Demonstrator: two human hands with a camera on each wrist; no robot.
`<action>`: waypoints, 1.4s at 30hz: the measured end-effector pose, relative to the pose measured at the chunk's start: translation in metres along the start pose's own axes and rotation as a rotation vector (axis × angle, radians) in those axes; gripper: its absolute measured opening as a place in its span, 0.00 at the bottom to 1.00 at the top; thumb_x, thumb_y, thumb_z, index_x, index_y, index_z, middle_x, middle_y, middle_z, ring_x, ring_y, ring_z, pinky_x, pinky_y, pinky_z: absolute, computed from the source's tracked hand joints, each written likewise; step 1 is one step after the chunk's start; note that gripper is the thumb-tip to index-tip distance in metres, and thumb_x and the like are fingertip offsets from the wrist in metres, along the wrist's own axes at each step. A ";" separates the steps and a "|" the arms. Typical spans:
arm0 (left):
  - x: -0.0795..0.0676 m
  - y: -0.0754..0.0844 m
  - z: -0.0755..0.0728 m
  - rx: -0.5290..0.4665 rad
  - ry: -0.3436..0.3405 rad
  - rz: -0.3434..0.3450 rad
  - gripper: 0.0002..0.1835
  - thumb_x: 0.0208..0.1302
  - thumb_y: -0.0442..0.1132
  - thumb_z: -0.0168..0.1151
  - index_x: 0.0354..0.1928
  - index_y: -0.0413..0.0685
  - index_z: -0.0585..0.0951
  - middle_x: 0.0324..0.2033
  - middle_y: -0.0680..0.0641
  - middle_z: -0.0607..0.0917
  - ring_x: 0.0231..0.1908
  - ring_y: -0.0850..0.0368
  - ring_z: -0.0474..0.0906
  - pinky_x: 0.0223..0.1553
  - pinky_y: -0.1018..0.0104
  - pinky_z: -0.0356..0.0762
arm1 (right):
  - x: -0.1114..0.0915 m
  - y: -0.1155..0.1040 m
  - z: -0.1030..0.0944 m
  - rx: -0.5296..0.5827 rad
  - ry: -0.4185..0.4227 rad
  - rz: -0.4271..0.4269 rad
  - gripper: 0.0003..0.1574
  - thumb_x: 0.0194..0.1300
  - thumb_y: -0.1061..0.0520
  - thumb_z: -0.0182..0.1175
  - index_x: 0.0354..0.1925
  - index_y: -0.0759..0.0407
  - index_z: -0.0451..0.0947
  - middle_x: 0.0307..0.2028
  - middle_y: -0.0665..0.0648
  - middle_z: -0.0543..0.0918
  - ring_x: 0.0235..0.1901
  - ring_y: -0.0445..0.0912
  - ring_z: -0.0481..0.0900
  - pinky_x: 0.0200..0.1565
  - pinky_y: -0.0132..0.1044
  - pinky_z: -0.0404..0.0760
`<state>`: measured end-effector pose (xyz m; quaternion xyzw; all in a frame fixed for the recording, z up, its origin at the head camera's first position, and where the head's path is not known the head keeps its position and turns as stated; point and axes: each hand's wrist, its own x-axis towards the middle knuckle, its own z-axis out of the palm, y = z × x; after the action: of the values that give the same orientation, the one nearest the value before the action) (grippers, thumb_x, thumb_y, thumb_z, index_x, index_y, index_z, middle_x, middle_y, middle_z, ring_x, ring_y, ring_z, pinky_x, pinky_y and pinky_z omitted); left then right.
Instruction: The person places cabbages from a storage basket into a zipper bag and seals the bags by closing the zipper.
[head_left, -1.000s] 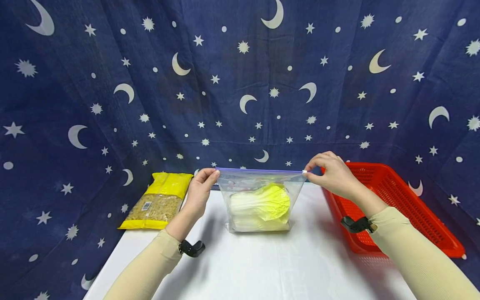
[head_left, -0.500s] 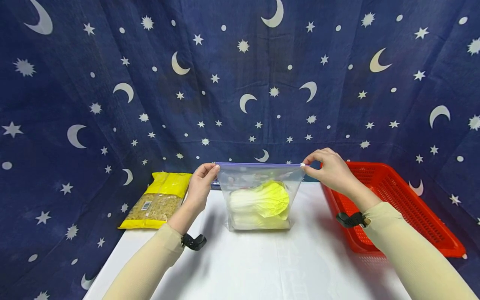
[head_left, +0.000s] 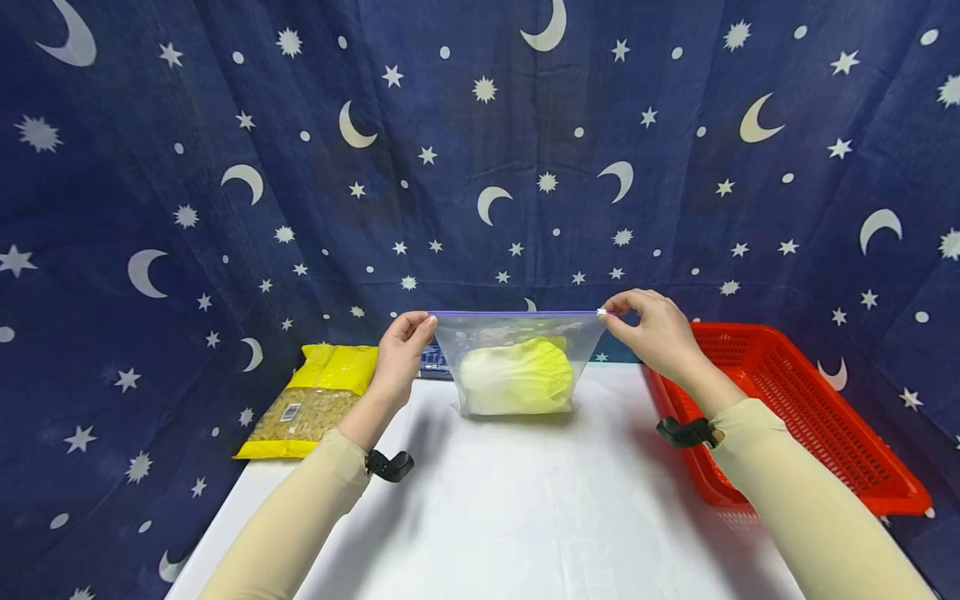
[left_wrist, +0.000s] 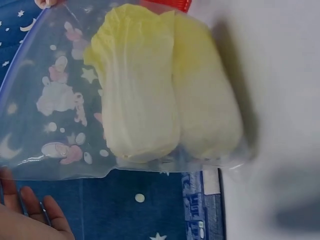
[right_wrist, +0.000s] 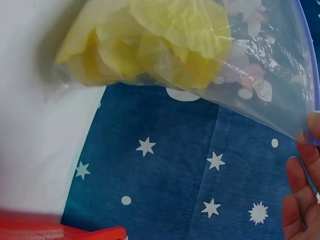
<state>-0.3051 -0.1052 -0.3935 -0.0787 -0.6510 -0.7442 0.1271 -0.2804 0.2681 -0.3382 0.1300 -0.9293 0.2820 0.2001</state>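
Observation:
A clear zip bag (head_left: 487,333) with a purple top strip and a white slider stands stretched between both hands. Pale cabbage pieces (head_left: 517,375) with yellow leaf ends lie inside it; two cabbage pieces (left_wrist: 140,90) show side by side in the left wrist view. My left hand (head_left: 401,354) pinches the bag's upper left corner. At the upper right corner, my right hand (head_left: 656,333) pinches the strip by the white slider. Pink and white printed figures mark the bag's film (left_wrist: 57,95).
On the left lies a yellow-ended pack (head_left: 311,404) of small tan pieces. A red slotted basket (head_left: 810,408) stands at right, beneath the right forearm. Behind the bag, a blue printed item (head_left: 433,363) lies at the white table's (head_left: 525,508) back edge, before a starry curtain.
Both hands have risen and moved farther back, carrying the bag with the cabbage away from the person. Their pinch on its two top corners is unchanged.

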 end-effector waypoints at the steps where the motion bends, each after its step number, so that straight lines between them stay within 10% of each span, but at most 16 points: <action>1: -0.001 -0.001 -0.002 0.006 -0.002 -0.006 0.09 0.72 0.37 0.64 0.48 0.39 0.80 0.40 0.54 0.83 0.47 0.57 0.78 0.63 0.51 0.72 | -0.002 0.000 0.001 -0.003 -0.001 -0.014 0.12 0.70 0.50 0.66 0.46 0.56 0.85 0.44 0.56 0.85 0.48 0.53 0.75 0.50 0.54 0.76; 9: -0.021 -0.010 -0.024 0.038 -0.122 -0.033 0.04 0.72 0.36 0.64 0.44 0.45 0.80 0.38 0.54 0.83 0.44 0.59 0.78 0.53 0.66 0.76 | -0.025 0.001 0.001 0.045 -0.068 -0.068 0.08 0.69 0.51 0.67 0.44 0.53 0.86 0.43 0.53 0.86 0.47 0.52 0.78 0.51 0.54 0.77; 17: -0.051 -0.007 -0.053 0.175 -0.359 -0.059 0.07 0.73 0.37 0.63 0.46 0.40 0.80 0.40 0.51 0.84 0.45 0.58 0.79 0.52 0.68 0.77 | -0.065 0.000 -0.001 0.090 -0.154 -0.110 0.06 0.64 0.57 0.71 0.39 0.46 0.85 0.37 0.47 0.80 0.31 0.46 0.71 0.29 0.35 0.73; 33: -0.101 -0.025 -0.096 0.303 -0.843 -0.241 0.09 0.73 0.40 0.63 0.47 0.43 0.84 0.44 0.38 0.84 0.43 0.55 0.78 0.48 0.62 0.80 | -0.156 0.003 0.029 0.081 -0.250 -0.243 0.23 0.54 0.59 0.77 0.34 0.29 0.79 0.32 0.31 0.76 0.35 0.31 0.73 0.36 0.33 0.77; 42: -0.118 -0.040 -0.103 0.379 -1.029 -0.215 0.06 0.72 0.40 0.65 0.45 0.49 0.86 0.46 0.43 0.85 0.43 0.60 0.77 0.47 0.65 0.78 | -0.190 0.014 0.053 0.129 -0.355 -0.244 0.23 0.53 0.58 0.78 0.34 0.30 0.78 0.32 0.31 0.76 0.33 0.34 0.75 0.32 0.30 0.74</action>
<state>-0.1993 -0.1924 -0.4796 -0.3408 -0.7558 -0.4885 -0.2719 -0.1326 0.2730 -0.4695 0.3016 -0.9074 0.2870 0.0575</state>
